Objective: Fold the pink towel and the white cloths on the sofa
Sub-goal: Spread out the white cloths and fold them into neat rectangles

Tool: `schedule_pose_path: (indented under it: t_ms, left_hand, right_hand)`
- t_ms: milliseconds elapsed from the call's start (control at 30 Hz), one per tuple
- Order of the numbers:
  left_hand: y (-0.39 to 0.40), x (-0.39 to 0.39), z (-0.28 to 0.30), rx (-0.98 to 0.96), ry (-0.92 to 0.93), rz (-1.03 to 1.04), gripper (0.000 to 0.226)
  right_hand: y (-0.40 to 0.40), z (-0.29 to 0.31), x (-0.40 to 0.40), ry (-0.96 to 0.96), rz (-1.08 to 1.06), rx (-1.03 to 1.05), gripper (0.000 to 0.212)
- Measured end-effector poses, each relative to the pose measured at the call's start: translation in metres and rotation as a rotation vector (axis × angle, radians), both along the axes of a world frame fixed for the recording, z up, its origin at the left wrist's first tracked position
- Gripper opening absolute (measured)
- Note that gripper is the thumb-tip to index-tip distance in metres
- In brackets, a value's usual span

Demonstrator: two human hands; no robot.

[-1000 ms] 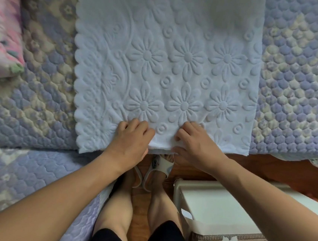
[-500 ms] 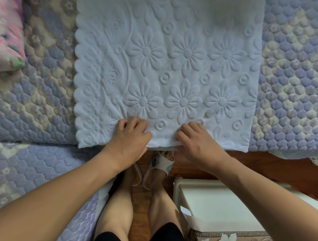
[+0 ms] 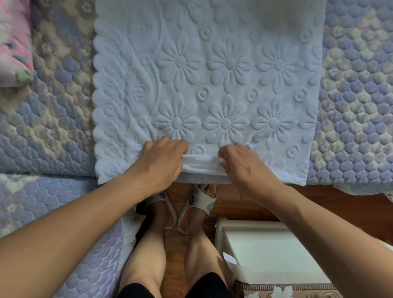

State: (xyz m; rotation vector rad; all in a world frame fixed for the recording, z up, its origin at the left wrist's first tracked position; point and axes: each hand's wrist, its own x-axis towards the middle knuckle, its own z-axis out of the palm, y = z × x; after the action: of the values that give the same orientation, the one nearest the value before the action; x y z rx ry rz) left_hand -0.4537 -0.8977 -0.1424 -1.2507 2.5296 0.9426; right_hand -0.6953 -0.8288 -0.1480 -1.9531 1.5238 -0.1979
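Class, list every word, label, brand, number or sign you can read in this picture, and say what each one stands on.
None: no readable text in the head view.
White cloth: embossed flowers only.
Pink towel: blurred pattern, no letters.
Slippers: a small motif, too small to read.

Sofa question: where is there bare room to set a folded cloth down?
Bare quilted sofa cover lies right of the white cloth, and a narrower strip between the cloth and the pink towel. The near edge is crowded: left hand and right hand grip the cloth there.
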Motion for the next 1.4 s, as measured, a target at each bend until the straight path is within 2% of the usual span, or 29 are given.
schedule_pose_path:
  t_ms: [67,133,200,300,400,567,700,767,833,967,1033,1133,1333,1400]
  left_hand:
    - [0.001,-0.001,0.001,-0.004,0.011,0.043,0.02]
    - [0.0,0.001,-0.001,0.005,0.004,-0.001,0.03]
    - [-0.002,0.005,-0.003,0.032,0.001,-0.056,0.032]
    - [0.0,0.007,-0.004,-0.01,-0.011,-0.101,0.019]
    - [0.007,0.008,-0.009,-0.106,-0.052,-0.199,0.041]
    - [0.006,0.006,-0.009,-0.169,0.068,-0.076,0.016]
    - [0.006,0.008,-0.009,-0.165,0.086,-0.079,0.049]
    - [0.005,0.009,-0.01,-0.142,0.095,-0.086,0.058]
    - [0.005,0.007,-0.01,-0.136,0.075,-0.097,0.053]
    - [0.006,-0.001,-0.013,-0.115,0.024,-0.002,0.015]
    - [0.006,-0.003,-0.015,-0.14,0.015,-0.003,0.02]
    - [0.007,0.001,-0.018,-0.193,0.011,-0.067,0.036]
    - [0.003,0.005,-0.017,-0.156,0.054,-0.056,0.019]
    - [0.002,0.01,-0.016,-0.142,0.092,-0.062,0.01]
  right_hand:
    - [0.002,0.001,-0.001,0.029,0.032,0.0,0.031]
    - [0.003,0.001,-0.003,0.094,0.143,-0.023,0.035]
    - [0.003,0.0,-0.005,0.135,0.191,-0.044,0.03]
    - [0.006,0.0,-0.004,0.174,0.168,-0.07,0.019]
    - [0.009,-0.002,-0.004,0.172,0.18,-0.075,0.018]
    - [0.0,0.002,-0.004,0.094,0.076,-0.049,0.017]
    - [-0.006,0.003,-0.003,0.127,0.09,-0.069,0.013]
    - [-0.007,0.0,-0.002,0.142,0.103,-0.065,0.008]
    - [-0.006,-0.003,0.0,0.162,0.13,-0.067,0.008]
    - [0.0,-0.008,0.001,0.211,0.152,-0.048,0.026]
    - [0.0,-0.009,0.002,0.169,0.076,-0.056,0.027]
    - [-0.003,-0.006,0.001,0.085,0.022,-0.084,0.01]
    - [-0.004,-0.002,-0.003,0.069,0.007,-0.03,0.006]
    - [-0.002,0.001,-0.003,0.099,0.019,-0.001,0.029]
